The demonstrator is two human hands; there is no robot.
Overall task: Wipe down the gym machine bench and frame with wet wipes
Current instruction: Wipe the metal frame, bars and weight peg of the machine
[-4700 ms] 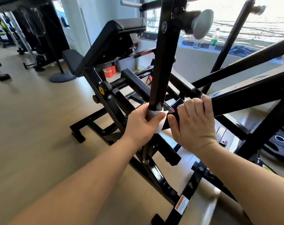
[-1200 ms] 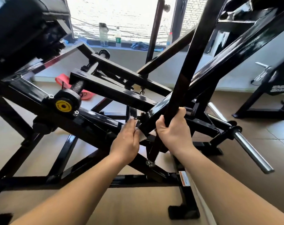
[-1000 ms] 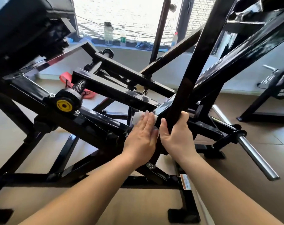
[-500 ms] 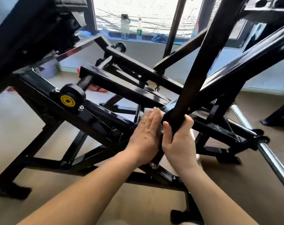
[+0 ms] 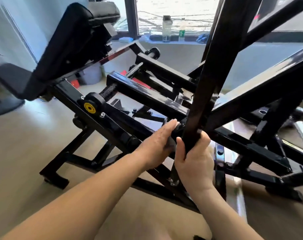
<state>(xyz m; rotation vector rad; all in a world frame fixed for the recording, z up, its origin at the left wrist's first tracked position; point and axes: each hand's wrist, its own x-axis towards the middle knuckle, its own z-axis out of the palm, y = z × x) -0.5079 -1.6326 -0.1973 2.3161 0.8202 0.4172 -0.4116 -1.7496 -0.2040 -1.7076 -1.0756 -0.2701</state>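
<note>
Fingers [image 5: 166, 129] of the left hand [image 5: 156, 148] lie straight and flat. They press on a black beam of the frame [image 5: 147, 94], low down where the beams cross. If a wipe is under the palm, it is hidden. The right hand [image 5: 195, 160] is just beside it. Its fingers and thumb curl round a tall black bar [image 5: 214, 66] and grip it tight. This bar leans up to the top edge.

The bench [image 5: 64, 42] is up on the left. Its black padded back is tilted, and the seat sits lower, by the left edge. A yellow knob [image 5: 89, 106] sits on the frame under the bench, with a spring [image 5: 109, 90] just above it.

Two bottles stand upright on the sill [image 5: 187, 40] by the window. The clear bottle [image 5: 166, 28] has a dark cap. The small bottle [image 5: 182, 31] next to it has a green label. I cannot tell what is in them. A blue cloth [image 5: 202, 38] lies near them. A grey bin [image 5: 92, 75] stands on the floor [image 5: 25, 144] behind the frame, and its inside is hidden.
</note>
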